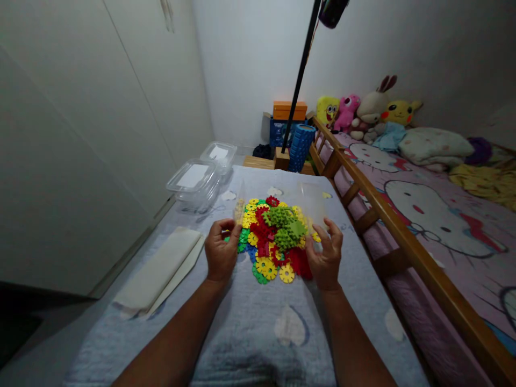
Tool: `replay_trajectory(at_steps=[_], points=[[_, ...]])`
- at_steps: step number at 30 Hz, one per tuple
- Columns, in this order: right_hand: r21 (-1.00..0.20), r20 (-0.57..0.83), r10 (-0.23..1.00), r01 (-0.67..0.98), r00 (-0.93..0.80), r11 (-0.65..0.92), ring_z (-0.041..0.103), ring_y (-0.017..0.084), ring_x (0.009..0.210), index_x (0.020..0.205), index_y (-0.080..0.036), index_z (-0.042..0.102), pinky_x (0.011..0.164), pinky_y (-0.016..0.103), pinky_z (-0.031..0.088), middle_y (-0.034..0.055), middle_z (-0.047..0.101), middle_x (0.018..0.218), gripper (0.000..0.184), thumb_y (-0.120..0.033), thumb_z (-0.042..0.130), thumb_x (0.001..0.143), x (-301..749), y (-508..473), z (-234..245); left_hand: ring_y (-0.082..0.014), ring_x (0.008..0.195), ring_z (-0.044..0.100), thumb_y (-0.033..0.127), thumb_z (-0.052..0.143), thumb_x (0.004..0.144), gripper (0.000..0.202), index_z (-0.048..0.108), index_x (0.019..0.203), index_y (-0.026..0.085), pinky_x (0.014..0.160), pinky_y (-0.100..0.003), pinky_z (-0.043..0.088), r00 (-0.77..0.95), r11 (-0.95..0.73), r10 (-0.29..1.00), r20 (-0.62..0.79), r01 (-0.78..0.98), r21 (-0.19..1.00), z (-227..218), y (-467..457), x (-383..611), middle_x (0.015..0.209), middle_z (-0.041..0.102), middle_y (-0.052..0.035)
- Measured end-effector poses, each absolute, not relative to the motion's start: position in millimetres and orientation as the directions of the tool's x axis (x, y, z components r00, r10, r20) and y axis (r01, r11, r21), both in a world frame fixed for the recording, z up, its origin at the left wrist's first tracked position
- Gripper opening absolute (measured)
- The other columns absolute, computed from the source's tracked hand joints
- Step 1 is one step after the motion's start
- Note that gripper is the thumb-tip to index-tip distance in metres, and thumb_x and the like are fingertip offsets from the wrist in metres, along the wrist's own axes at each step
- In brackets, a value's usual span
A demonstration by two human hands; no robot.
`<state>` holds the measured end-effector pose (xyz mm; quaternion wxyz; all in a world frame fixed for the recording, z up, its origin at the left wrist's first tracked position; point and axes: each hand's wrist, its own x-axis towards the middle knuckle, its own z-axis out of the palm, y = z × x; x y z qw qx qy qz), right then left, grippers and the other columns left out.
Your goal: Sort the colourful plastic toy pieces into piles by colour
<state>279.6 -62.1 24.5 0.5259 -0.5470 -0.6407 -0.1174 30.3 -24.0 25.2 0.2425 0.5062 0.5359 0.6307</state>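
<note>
- Pile of interlocking plastic discs (pixel 274 236) in yellow, red, green and blue, heaped on the quilted surface (pixel 258 322) directly between the two hands.
- Left hand (pixel 220 252) half-curled, thumb and fingertips against the near-left edge of the pile; cannot tell whether anything is gripped.
- Right hand (pixel 324 258) narrowly closed, fingers pinched on the lower edge of a clear plastic film (pixel 311 203) standing up just beyond its fingertips, at the right edge of the pile.
- Second flap of clear film just beyond the left hand's fingertips, upright at the far-left edge of the pile.
- Folded pale cloth (pixel 161 271) to the outside of the left hand, near it.
- Two clear lidded containers (pixel 195 183) farther out, beyond and left of the left hand.
- Wooden bed rail (pixel 403 242) to the outside of the right hand, with a cartoon-print bed sheet (pixel 443 215) behind it.
- Black pole (pixel 300 80), blue foam roller (pixel 300 148) and a row of plush toys (pixel 363 113) well beyond both hands.
</note>
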Motion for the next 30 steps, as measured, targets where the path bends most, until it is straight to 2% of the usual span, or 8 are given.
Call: replay_trajectory(at_steps=[4, 8, 11, 15, 19, 22, 26, 30], points=[[-0.524, 0.784, 0.54, 0.793, 0.307, 0.309, 0.051, 0.029, 0.127, 0.123, -0.026, 0.061, 0.108, 0.056, 0.042, 0.0115, 0.05, 0.133, 0.038, -0.023, 0.066, 0.086, 291.4, -63.4, 25.2, -0.0128, 0.079, 0.062, 0.034, 0.066, 0.088, 0.015, 0.063, 0.09, 0.019, 0.074, -0.026, 0.053, -0.282, -0.414, 0.8, 0.529, 0.377, 0.829, 29.1, -31.8, 34.4, 0.087, 0.064, 0.0003], [-0.607, 0.758, 0.515, 0.722, 0.401, 0.331, 0.049, 0.029, 0.129, 0.125, -0.025, 0.058, 0.109, 0.056, 0.04, 0.0118, 0.047, 0.135, 0.041, -0.028, 0.068, 0.085, 298.0, -61.1, 19.4, -0.0125, 0.076, 0.062, 0.027, 0.064, 0.09, 0.007, 0.063, 0.091, 0.02, 0.072, -0.026, 0.054, -0.159, -0.534, 0.739, 0.655, 0.454, 0.713, 34.7, -38.6, 40.5, 0.085, 0.063, 0.0004], [-0.656, 0.731, 0.518, 0.668, 0.444, 0.352, 0.048, 0.029, 0.13, 0.125, -0.025, 0.057, 0.109, 0.055, 0.041, 0.0118, 0.046, 0.135, 0.042, -0.032, 0.068, 0.085, 295.4, -60.5, 18.2, -0.0142, 0.082, 0.064, 0.023, 0.064, 0.091, 0.003, 0.063, 0.09, 0.02, 0.076, -0.028, 0.055, -0.087, -0.604, 0.681, 0.727, 0.495, 0.625, 35.0, -41.1, 44.3, 0.087, 0.065, -0.0011], [-0.687, 0.717, 0.52, 0.594, 0.463, 0.418, 0.048, 0.028, 0.132, 0.125, -0.025, 0.056, 0.11, 0.054, 0.043, 0.012, 0.043, 0.137, 0.041, -0.032, 0.067, 0.086, 288.9, -63.6, 26.5, -0.0158, 0.09, 0.067, 0.019, 0.064, 0.091, 0.003, 0.065, 0.093, 0.021, 0.082, -0.03, 0.057, -0.018, -0.659, 0.612, 0.79, 0.541, 0.522, 34.4, -43.3, 48.6, 0.094, 0.067, -0.0029], [-0.685, 0.727, 0.498, 0.536, 0.473, 0.492, 0.045, 0.028, 0.137, 0.123, -0.026, 0.056, 0.112, 0.053, 0.042, 0.012, 0.041, 0.139, 0.041, -0.029, 0.07, 0.085, 284.1, -67.0, 35.3, -0.0158, 0.09, 0.068, 0.018, 0.066, 0.09, 0.004, 0.065, 0.093, 0.021, 0.083, -0.03, 0.058, 0.026, -0.684, 0.567, 0.824, 0.572, 0.453, 35.6, -45.2, 52.3, 0.094, 0.068, -0.0029], [-0.746, 0.666, 0.569, 0.419, 0.483, 0.518, 0.048, 0.027, 0.135, 0.122, -0.026, 0.056, 0.112, 0.053, 0.043, 0.0113, 0.043, 0.141, 0.04, -0.029, 0.07, 0.084, 274.5, -68.5, 35.9, -0.0165, 0.09, 0.069, 0.02, 0.066, 0.09, 0.004, 0.066, 0.094, 0.022, 0.084, -0.031, 0.058, 0.058, -0.697, 0.539, 0.84, 0.591, 0.407, 34.8, -46.4, 53.9, 0.095, 0.07, -0.0033], [-0.866, 0.495, 0.735, 0.196, 0.464, 0.46, 0.053, 0.026, 0.132, 0.124, -0.025, 0.055, 0.111, 0.052, 0.044, 0.0128, 0.047, 0.145, 0.042, -0.033, 0.068, 0.085, 251.6, -69.9, 31.2, -0.018, 0.096, 0.069, 0.019, 0.066, 0.09, 0.008, 0.067, 0.096, 0.023, 0.087, -0.033, 0.058, 0.131, -0.719, 0.517, 0.846, 0.602, 0.347, 33.7, -49.0, 55.6, 0.107, 0.072, -0.0064], [-0.92, 0.347, 0.828, -0.013, 0.44, 0.392, 0.057, 0.024, 0.129, 0.125, -0.025, 0.053, 0.11, 0.049, 0.045, 0.0119, 0.057, 0.139, 0.046, -0.033, 0.071, 0.083, 232.4, -70.1, 25.5, -0.0194, 0.102, 0.069, 0.016, 0.065, 0.09, 0.008, 0.067, 0.095, 0.022, 0.091, -0.034, 0.057, 0.231, -0.759, 0.479, 0.847, 0.594, 0.267, 34.4, -51.4, 59.4, 0.118, 0.072, -0.0094]])
